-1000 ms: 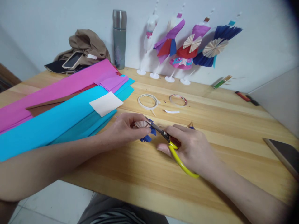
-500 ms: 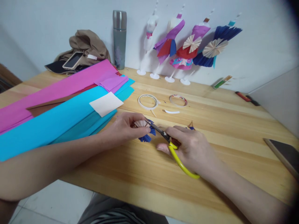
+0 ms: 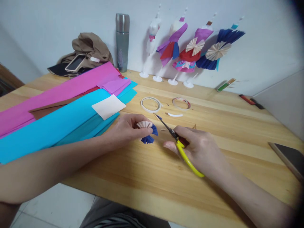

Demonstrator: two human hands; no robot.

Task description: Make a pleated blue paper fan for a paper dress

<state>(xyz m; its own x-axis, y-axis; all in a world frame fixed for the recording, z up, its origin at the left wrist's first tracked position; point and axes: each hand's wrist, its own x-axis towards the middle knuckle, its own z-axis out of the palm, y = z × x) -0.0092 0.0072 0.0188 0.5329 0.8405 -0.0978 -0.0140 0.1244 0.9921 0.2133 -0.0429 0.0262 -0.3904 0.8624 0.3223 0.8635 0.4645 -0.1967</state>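
Between thumb and fingers, my left hand (image 3: 133, 128) pinches a small pleated paper fan (image 3: 147, 139), cream on top and dark blue below. My right hand (image 3: 198, 145) grips yellow-handled scissors (image 3: 187, 161). Their dark blades point up and left, a little apart from the fan, and look closed. A tiny blue scrap (image 3: 159, 117) shows by the blade tips; whether it touches them I cannot tell. Beyond the hands lie a white tape roll (image 3: 142, 104), a second tape roll (image 3: 189, 105) and a short white strip (image 3: 175, 115).
Folded pink paper (image 3: 71, 85) and blue paper (image 3: 59, 123) cover the left side, with a cream square (image 3: 108, 107) on top. A flask (image 3: 122, 47) and several dressed figures on stands (image 3: 172, 82) line the wall. A dark tablet-like object (image 3: 288, 158) lies right.
My right hand has drawn the scissors back to the right, off the fan's edge. The left hand keeps the fan in nearly the same place, and more of its cream part shows.
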